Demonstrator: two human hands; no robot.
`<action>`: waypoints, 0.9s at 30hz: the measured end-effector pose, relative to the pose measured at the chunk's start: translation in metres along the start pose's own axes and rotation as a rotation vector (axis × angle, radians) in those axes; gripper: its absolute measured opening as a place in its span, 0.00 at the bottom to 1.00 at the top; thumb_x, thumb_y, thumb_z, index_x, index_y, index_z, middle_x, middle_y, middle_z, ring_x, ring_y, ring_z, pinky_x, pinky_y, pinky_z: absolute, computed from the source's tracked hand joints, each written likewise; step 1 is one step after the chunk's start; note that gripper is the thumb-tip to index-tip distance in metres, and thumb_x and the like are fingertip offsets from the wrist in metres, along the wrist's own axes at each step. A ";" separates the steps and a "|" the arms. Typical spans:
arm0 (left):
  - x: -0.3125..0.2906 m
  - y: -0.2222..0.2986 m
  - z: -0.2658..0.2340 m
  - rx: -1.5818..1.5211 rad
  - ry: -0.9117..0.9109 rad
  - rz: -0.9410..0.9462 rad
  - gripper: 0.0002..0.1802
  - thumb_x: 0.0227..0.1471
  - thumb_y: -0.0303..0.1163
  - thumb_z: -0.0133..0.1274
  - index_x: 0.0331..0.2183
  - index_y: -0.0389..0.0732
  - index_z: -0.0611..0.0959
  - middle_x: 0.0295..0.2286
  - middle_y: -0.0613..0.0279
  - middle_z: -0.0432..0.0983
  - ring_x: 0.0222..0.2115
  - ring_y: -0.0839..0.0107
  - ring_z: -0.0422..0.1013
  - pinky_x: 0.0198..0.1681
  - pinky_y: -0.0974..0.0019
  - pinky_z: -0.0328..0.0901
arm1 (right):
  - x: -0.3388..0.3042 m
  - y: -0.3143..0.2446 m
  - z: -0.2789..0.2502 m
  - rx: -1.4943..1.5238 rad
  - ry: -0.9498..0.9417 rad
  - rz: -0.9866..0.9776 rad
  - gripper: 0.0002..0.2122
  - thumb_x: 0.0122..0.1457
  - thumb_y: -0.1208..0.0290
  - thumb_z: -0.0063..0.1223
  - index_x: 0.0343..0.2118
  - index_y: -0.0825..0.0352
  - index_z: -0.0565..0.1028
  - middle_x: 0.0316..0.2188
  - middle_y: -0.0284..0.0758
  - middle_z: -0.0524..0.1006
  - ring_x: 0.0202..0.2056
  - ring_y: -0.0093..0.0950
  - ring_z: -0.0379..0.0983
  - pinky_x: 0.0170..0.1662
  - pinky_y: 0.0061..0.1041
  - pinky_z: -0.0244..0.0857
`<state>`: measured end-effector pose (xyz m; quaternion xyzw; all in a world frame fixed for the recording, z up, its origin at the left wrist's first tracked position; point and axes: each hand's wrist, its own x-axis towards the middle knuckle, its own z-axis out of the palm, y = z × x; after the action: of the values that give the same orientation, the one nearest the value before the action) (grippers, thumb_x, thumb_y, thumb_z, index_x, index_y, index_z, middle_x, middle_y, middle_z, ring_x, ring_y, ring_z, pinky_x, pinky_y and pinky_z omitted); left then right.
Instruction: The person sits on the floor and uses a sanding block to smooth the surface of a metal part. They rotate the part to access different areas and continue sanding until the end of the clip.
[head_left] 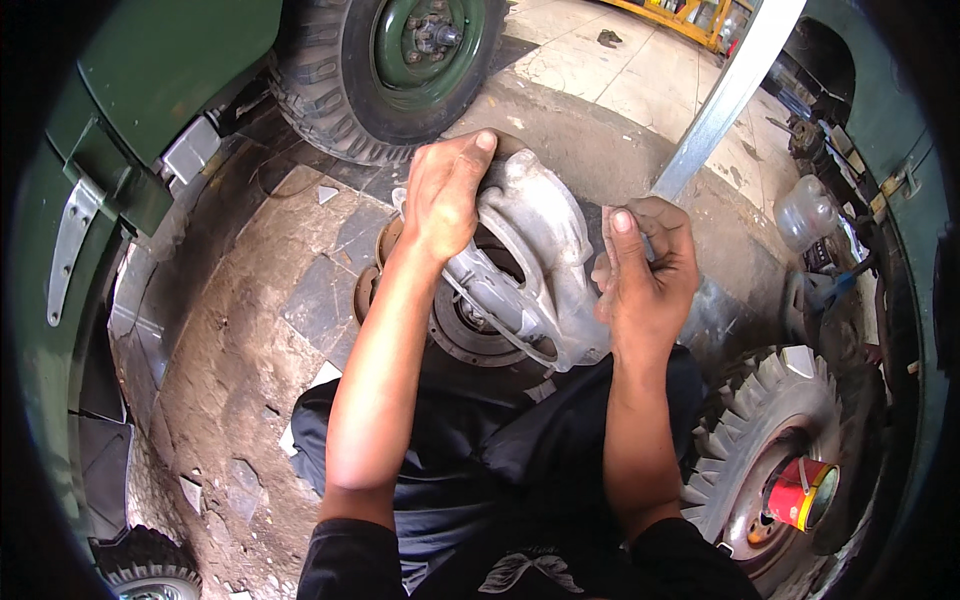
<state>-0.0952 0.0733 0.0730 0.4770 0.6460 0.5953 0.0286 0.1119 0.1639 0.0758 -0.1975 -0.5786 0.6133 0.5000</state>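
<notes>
A grey cast-metal housing (548, 225) with curved ribs stands tilted in front of my lap. My left hand (450, 195) is closed over its upper left edge, the thumb lying along the top. To the right of the casting, my right hand (648, 270) pinches a small brownish folded sheet (607, 228) that looks like sandpaper, between thumb and fingers. Most of that sheet is hidden by the fingers. Behind and under the housing lies a round metal plate (462, 335), partly covered. Curved brake shoes (365, 292) show just left of it.
A green-rimmed wheel (385, 80) stands at the far side. A metal post (725, 105) rises at far right. Near right, a tyre (735, 440) lies with a red can (800, 493) on it. Green vehicle panels (165, 75) flank both sides. Broken tiles (325, 285) litter the floor.
</notes>
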 end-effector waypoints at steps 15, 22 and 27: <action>-0.004 0.017 0.000 0.066 0.022 0.048 0.25 0.66 0.47 0.50 0.35 0.34 0.87 0.27 0.40 0.80 0.34 0.41 0.80 0.40 0.47 0.69 | 0.010 -0.018 0.014 -0.231 -0.345 -0.089 0.12 0.66 0.80 0.63 0.51 0.75 0.80 0.45 0.41 0.86 0.43 0.23 0.82 0.45 0.21 0.76; 0.000 0.017 -0.005 0.028 -0.087 0.101 0.24 0.63 0.51 0.58 0.42 0.39 0.90 0.39 0.43 0.86 0.45 0.42 0.80 0.51 0.48 0.71 | 0.026 -0.022 0.023 -0.285 -0.376 -0.106 0.13 0.67 0.76 0.64 0.52 0.75 0.81 0.44 0.41 0.86 0.37 0.21 0.81 0.41 0.22 0.75; -0.001 0.015 -0.008 -0.005 -0.100 0.072 0.27 0.62 0.55 0.60 0.45 0.39 0.90 0.41 0.43 0.86 0.47 0.44 0.81 0.53 0.50 0.71 | 0.032 -0.031 0.027 -0.185 -0.441 -0.041 0.16 0.65 0.80 0.66 0.55 0.74 0.80 0.44 0.41 0.86 0.42 0.23 0.82 0.48 0.24 0.77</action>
<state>-0.0907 0.0643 0.0866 0.5290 0.6247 0.5730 0.0406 0.0886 0.1717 0.1209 -0.0922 -0.7312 0.5758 0.3538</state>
